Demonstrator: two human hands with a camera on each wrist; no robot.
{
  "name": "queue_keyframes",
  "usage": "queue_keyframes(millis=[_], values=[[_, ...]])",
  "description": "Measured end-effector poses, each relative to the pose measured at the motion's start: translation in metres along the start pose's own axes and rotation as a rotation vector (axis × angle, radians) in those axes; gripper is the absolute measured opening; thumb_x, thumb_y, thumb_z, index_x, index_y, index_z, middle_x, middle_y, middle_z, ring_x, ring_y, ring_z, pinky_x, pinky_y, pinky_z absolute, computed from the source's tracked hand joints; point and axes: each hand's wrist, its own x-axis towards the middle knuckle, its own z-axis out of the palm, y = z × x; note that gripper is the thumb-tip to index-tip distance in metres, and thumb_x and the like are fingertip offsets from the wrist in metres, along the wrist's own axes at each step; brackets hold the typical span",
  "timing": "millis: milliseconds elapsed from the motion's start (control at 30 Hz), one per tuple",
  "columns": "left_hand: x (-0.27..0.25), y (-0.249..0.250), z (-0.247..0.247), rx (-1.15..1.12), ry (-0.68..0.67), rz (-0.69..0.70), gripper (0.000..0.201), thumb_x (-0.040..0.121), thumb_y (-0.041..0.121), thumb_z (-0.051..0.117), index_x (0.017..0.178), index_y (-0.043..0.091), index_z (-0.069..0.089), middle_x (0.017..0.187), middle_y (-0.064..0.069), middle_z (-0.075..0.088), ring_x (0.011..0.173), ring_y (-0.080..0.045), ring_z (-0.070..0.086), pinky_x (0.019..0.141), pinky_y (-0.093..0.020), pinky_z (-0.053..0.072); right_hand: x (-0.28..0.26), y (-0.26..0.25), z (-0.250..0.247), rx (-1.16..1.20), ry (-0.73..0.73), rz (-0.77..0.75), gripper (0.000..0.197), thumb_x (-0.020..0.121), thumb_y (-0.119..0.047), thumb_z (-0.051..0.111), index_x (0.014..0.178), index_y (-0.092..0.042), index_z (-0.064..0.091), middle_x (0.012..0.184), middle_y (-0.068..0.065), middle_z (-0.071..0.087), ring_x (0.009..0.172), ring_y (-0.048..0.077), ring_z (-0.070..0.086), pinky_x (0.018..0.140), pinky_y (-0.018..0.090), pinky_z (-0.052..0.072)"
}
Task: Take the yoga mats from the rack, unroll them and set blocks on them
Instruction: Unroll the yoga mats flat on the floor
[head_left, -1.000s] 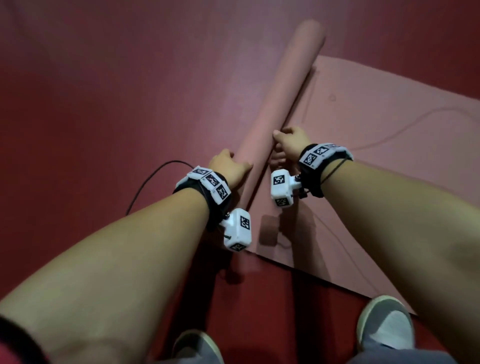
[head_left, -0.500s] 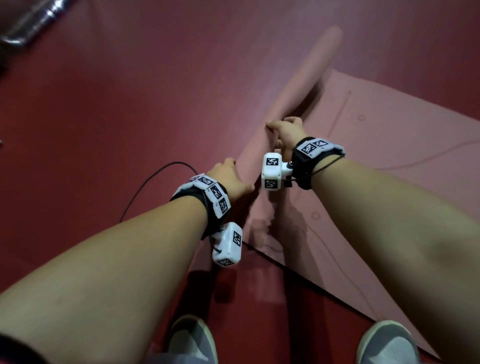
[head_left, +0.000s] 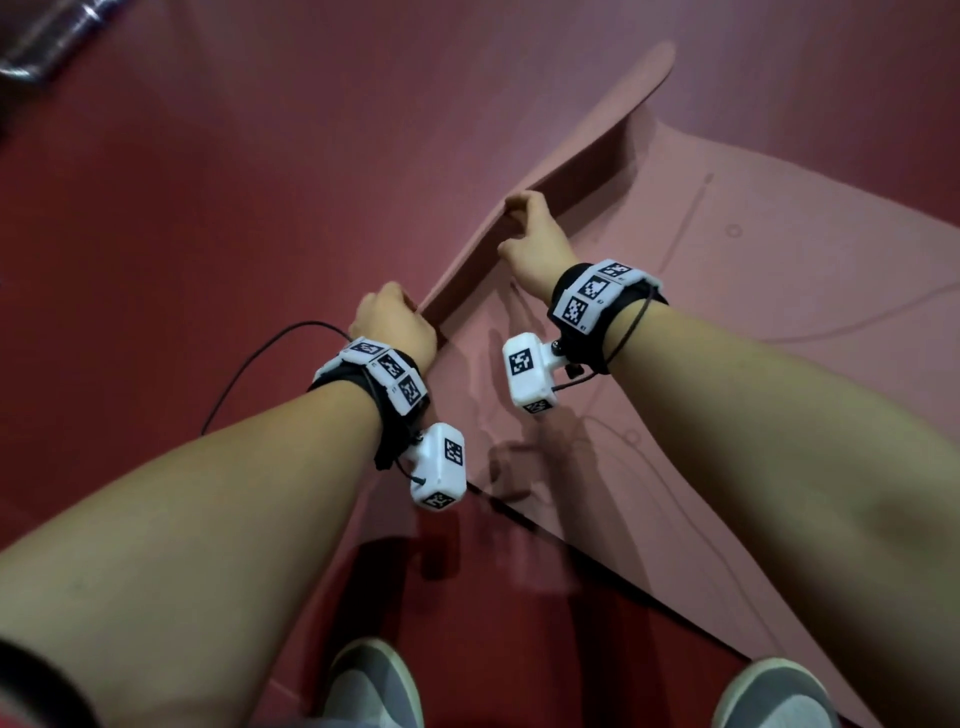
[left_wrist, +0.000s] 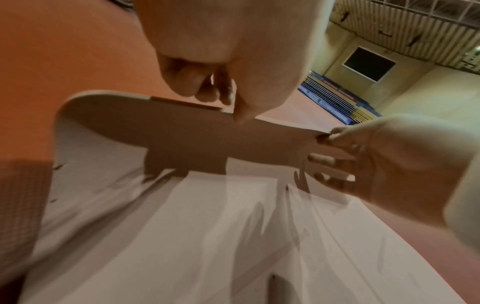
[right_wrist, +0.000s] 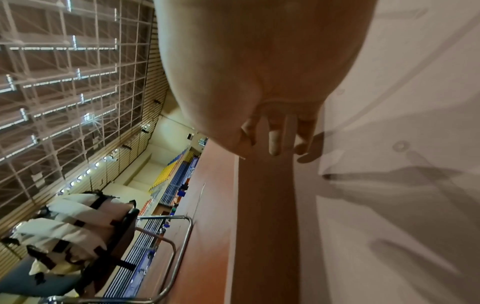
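A pink yoga mat (head_left: 779, 270) lies mostly unrolled on the red floor. Its last edge (head_left: 561, 171) stands up as a curled flap running away to the upper right. My left hand (head_left: 395, 325) pinches the near end of that edge, thumb and curled fingers closed on it (left_wrist: 237, 115). Further along, my right hand (head_left: 527, 234) holds the same edge between thumb and fingertips (left_wrist: 328, 137). In the right wrist view the right hand's fingers (right_wrist: 275, 139) lie against the mat (right_wrist: 402, 216). No blocks are in view.
A black cable (head_left: 249, 364) loops on the floor left of my left wrist. My two grey shoes (head_left: 374, 686) (head_left: 774, 696) stand at the mat's near edge. A metal-railed rack (right_wrist: 168, 236) holding rolled, strapped mats (right_wrist: 72, 232) stands on the floor beyond the mat's end.
The thick roll has opened out into a thin raised flap. Both hands moved away from me with the mat's edge, and more flat mat now lies on the floor.
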Motion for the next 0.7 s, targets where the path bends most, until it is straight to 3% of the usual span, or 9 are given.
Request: queue_keyframes(millis=[100,167,233,300,400,500,567,700], values=[[0.007,-0.007,0.004,-0.110,-0.004,-0.130,0.018,0.091,0.028,0.059,0.103,0.014,0.061,0.105,-0.011,0.067,0.090,-0.036,0.063,0.075,-0.035,0.046,0.004,0.007,-0.001,-0.130,-0.078,-0.025,0.066,0.085,-0.002,0.052,0.146,-0.020,0.035,0.147,0.001,0.046,0.128,0.019,0.049,0.102,0.028,0.042],[0.011,-0.009,0.010,-0.155,-0.002,-0.158,0.019,0.092,0.028,0.057,0.103,0.013,0.059,0.104,-0.011,0.066,0.084,-0.033,0.059,0.073,-0.035,0.044,0.008,0.009,0.002,-0.238,-0.138,-0.071,0.074,0.086,-0.001,0.049,0.153,-0.020,0.026,0.155,0.003,0.037,0.137,0.019,0.041,0.108,0.024,0.034],[0.016,-0.010,0.017,-0.183,-0.018,-0.154,0.015,0.093,0.025,0.055,0.103,0.013,0.058,0.106,-0.012,0.065,0.085,-0.033,0.057,0.073,-0.034,0.043,0.011,0.011,0.009,-0.343,-0.184,-0.131,0.079,0.084,0.003,0.044,0.156,-0.018,0.018,0.162,0.004,0.022,0.148,0.018,0.024,0.119,0.028,0.022],[0.020,-0.014,0.023,-0.198,-0.044,-0.119,0.013,0.092,0.018,0.053,0.103,0.015,0.058,0.111,-0.012,0.063,0.089,-0.032,0.057,0.073,-0.032,0.039,0.013,0.015,0.017,-0.444,-0.201,-0.164,0.083,0.083,0.004,0.042,0.157,-0.019,0.011,0.164,0.003,0.013,0.151,0.018,0.014,0.122,0.033,0.015],[0.024,-0.023,0.031,-0.189,-0.100,-0.072,0.029,0.090,0.012,0.050,0.116,0.020,0.060,0.120,-0.012,0.057,0.099,-0.032,0.058,0.080,-0.030,0.040,0.017,0.022,0.024,-0.535,-0.211,-0.170,0.086,0.085,0.002,0.042,0.158,-0.024,0.006,0.165,-0.001,0.008,0.151,0.018,0.010,0.122,0.043,0.019],[0.028,-0.027,0.039,-0.161,-0.136,-0.074,0.037,0.091,0.018,0.050,0.126,0.028,0.056,0.121,-0.013,0.052,0.106,-0.038,0.057,0.095,-0.041,0.047,0.024,0.023,0.026,-0.660,-0.220,-0.186,0.086,0.086,-0.001,0.044,0.157,-0.028,0.005,0.165,-0.006,0.006,0.152,0.018,0.005,0.119,0.050,0.020],[0.031,-0.028,0.042,-0.159,-0.153,-0.085,0.039,0.090,0.022,0.050,0.128,0.033,0.054,0.121,-0.012,0.050,0.106,-0.037,0.056,0.097,-0.046,0.047,0.031,0.020,0.030,-0.725,-0.234,-0.199,0.086,0.086,-0.003,0.047,0.157,-0.029,0.005,0.165,-0.008,0.004,0.152,0.019,0.002,0.119,0.051,0.019],[0.038,-0.030,0.050,-0.137,-0.165,-0.061,0.047,0.090,0.024,0.051,0.134,0.037,0.052,0.123,-0.008,0.046,0.109,-0.033,0.054,0.097,-0.042,0.047,0.043,0.025,0.038,-0.817,-0.262,-0.209,0.080,0.089,-0.009,0.049,0.157,-0.031,0.011,0.165,-0.006,0.002,0.152,0.021,0.000,0.119,0.053,0.016]])
